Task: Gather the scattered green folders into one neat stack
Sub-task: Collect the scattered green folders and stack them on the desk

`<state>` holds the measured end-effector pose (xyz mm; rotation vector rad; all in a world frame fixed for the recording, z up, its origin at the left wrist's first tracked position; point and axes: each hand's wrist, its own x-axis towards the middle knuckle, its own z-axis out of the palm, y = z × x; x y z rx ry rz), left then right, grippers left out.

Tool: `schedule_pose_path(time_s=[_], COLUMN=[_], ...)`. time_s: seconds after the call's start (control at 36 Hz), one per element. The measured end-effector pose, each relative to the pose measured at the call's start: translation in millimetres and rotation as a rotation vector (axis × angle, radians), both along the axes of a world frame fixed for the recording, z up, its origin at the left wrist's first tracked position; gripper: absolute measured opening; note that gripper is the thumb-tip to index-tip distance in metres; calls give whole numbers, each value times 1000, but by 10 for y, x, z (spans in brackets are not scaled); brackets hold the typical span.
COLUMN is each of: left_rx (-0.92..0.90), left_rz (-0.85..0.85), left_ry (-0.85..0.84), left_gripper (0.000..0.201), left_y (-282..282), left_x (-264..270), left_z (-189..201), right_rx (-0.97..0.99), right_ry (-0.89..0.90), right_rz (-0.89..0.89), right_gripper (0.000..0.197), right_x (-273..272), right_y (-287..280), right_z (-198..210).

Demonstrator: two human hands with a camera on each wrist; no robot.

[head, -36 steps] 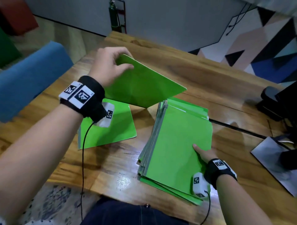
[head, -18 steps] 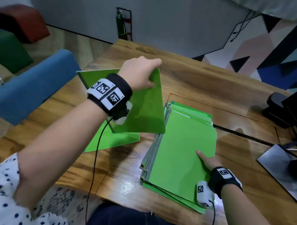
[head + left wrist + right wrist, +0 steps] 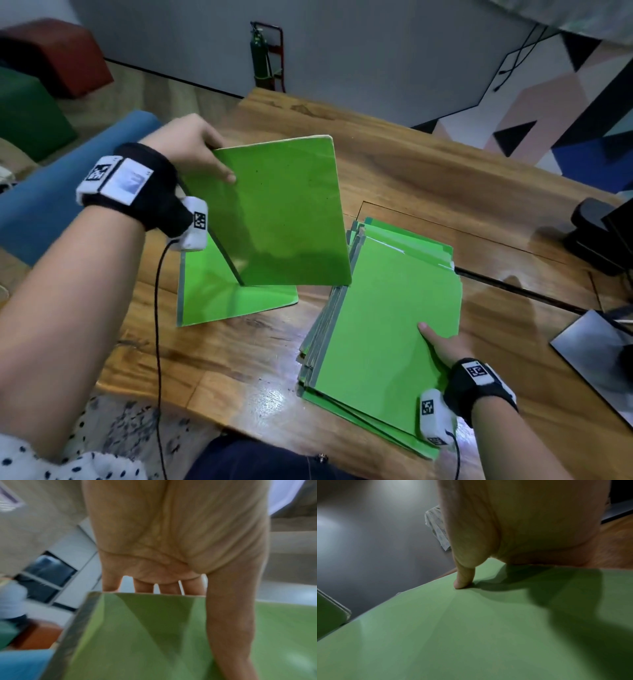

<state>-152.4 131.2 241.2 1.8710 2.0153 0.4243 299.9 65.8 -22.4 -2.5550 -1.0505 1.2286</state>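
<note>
One green folder (image 3: 277, 212) is held in the air, tilted, its lower edge over the wooden table (image 3: 428, 178) between the other two items. A second green folder (image 3: 219, 301) lies flat on the table beneath it, grey spine to the left. To the right sits the stack of green folders (image 3: 376, 329), its edges fanned and uneven.

1. A wooden worktop (image 3: 428, 178) with glossy grain fills the centre.
2. A grey wall (image 3: 359, 51) stands at 12 o'clock, with a green cylinder (image 3: 258, 51) on a red trolley against it.
3. A geometric mural (image 3: 565, 113) covers the wall at 2 o'clock.
4. At 10 o'clock stand a red block (image 3: 58, 54), a green block (image 3: 27, 113) and a blue seat (image 3: 51, 181).
</note>
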Motion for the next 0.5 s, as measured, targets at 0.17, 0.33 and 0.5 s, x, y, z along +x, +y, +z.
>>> schedule_pose_path(time_s=[0.17, 0.33, 0.5], left_rx=[85, 25, 171], left_rz=[75, -55, 21], left_ry=[-305, -315, -253], left_gripper=[12, 45, 17], left_y=[-75, -63, -111], left_x=[-436, -419, -287], left_z=[-212, -237, -291], right_rx=[18, -7, 13], right_ry=[4, 3, 0], right_rz=[-1, 8, 4], right_gripper=[92, 96, 89], right_x=[10, 11, 25], right_y=[1, 4, -13], right_z=[-2, 3, -13])
